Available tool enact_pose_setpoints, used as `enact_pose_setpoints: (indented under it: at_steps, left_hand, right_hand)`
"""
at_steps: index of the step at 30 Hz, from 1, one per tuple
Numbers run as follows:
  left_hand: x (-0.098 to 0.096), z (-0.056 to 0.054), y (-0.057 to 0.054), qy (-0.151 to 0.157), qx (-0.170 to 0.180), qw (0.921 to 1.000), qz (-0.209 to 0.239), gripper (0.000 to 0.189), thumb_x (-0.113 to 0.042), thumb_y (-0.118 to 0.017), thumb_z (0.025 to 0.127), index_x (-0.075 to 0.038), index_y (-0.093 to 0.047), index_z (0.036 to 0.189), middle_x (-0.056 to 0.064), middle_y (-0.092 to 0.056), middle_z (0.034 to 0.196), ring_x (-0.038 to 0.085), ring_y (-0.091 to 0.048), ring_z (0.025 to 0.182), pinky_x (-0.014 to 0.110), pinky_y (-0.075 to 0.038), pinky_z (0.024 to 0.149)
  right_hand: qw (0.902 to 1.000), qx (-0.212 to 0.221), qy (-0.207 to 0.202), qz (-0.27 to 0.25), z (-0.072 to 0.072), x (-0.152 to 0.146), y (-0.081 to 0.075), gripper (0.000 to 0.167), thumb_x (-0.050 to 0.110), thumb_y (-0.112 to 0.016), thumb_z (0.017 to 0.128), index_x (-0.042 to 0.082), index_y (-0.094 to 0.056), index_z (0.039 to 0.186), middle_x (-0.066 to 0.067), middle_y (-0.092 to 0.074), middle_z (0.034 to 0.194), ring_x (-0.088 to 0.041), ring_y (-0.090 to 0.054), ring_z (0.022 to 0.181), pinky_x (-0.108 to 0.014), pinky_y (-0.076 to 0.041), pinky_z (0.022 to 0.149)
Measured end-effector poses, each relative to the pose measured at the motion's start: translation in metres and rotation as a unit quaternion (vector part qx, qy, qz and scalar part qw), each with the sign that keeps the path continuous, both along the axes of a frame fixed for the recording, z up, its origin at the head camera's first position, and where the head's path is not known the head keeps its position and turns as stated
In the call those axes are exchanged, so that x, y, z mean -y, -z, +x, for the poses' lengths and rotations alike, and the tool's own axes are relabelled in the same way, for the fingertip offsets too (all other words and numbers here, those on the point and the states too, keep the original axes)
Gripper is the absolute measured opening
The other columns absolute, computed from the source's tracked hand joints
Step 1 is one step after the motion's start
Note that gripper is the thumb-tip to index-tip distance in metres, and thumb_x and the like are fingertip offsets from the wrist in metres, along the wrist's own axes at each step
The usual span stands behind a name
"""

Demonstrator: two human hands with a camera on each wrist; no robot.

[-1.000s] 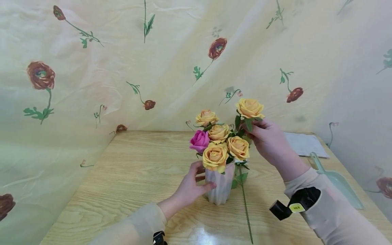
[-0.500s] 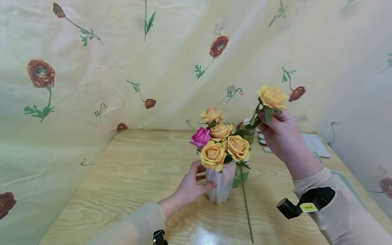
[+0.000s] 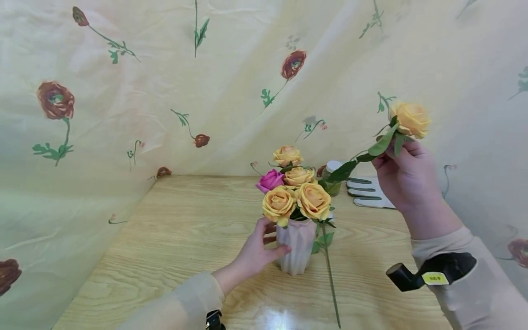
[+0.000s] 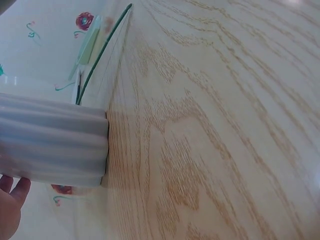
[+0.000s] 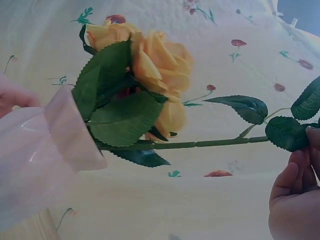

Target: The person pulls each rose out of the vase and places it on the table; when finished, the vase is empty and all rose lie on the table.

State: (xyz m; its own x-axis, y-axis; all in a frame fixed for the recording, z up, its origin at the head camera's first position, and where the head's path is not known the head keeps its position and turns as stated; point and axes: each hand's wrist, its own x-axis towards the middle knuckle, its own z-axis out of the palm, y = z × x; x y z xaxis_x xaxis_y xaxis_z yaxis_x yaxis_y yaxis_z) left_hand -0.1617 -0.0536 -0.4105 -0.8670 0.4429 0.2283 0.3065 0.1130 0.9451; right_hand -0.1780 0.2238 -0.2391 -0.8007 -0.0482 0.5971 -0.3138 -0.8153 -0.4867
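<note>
My left hand [image 3: 255,252] holds the pale ribbed vase [image 3: 294,250] by its left side, thumb across the front. Several yellow roses [image 3: 278,204] and a magenta rose [image 3: 270,180] stand in it. Up to the right, my right hand [image 3: 412,181] pinches another yellow rose [image 3: 410,120] just under its bloom. Its leafy stem [image 5: 215,143] slants down to the vase mouth in the right wrist view; leaves there hide whether the lower end is inside. In the left wrist view, fingers [image 4: 19,190] touch the vase wall [image 4: 55,142].
A loose green stem [image 3: 331,279] with leaves lies on the wooden table [image 3: 198,220] right of the vase. Behind stand a white-lidded jar [image 3: 333,170] and a grey-and-white glove [image 3: 368,192]. A light green dustpan [image 4: 90,45] shows in the left wrist view.
My right hand has moved right and slightly up with the yellow rose, tilting its stem. The front roses in the vase have shifted left. My left hand stays on the vase.
</note>
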Motion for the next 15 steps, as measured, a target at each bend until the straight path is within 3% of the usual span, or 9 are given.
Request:
enact_pose_setpoints:
  at_steps: [4,8,15]
  left_hand:
    - [0.0,0.0,0.0,-0.004,0.006,1.0,-0.002,0.066,-0.021,-0.071,0.084,-0.01,-0.031,0.135,0.008,-0.042,0.132,0.03,-0.042,0.122,0.049,-0.039,0.1]
    - [0.001,0.001,0.001,-0.01,0.009,0.9999,-0.01,0.065,-0.021,-0.071,0.084,-0.01,-0.031,0.135,0.007,-0.044,0.13,0.028,-0.043,0.121,0.046,-0.04,0.099]
    - [0.001,0.001,0.002,-0.014,0.021,0.9995,-0.018,0.067,-0.023,-0.071,0.084,-0.011,-0.03,0.136,0.005,-0.043,0.13,0.026,-0.043,0.121,0.042,-0.041,0.099]
  right_hand:
    - [0.9992,-0.001,0.013,-0.039,0.001,-0.007,-0.006,0.013,-0.013,-0.051,0.089,-0.015,-0.062,0.095,-0.019,-0.056,0.098,-0.028,-0.059,0.084,-0.031,-0.053,0.067]
    - [0.9974,-0.003,0.042,-0.058,0.001,-0.015,-0.01,0.014,-0.017,-0.046,0.089,-0.019,-0.06,0.092,-0.025,-0.057,0.097,-0.034,-0.059,0.09,-0.034,-0.054,0.073]
    - [0.9919,0.023,0.085,-0.092,0.002,-0.028,-0.007,0.015,-0.018,-0.045,0.089,-0.018,-0.06,0.087,-0.022,-0.061,0.086,-0.033,-0.062,0.075,-0.038,-0.056,0.068]
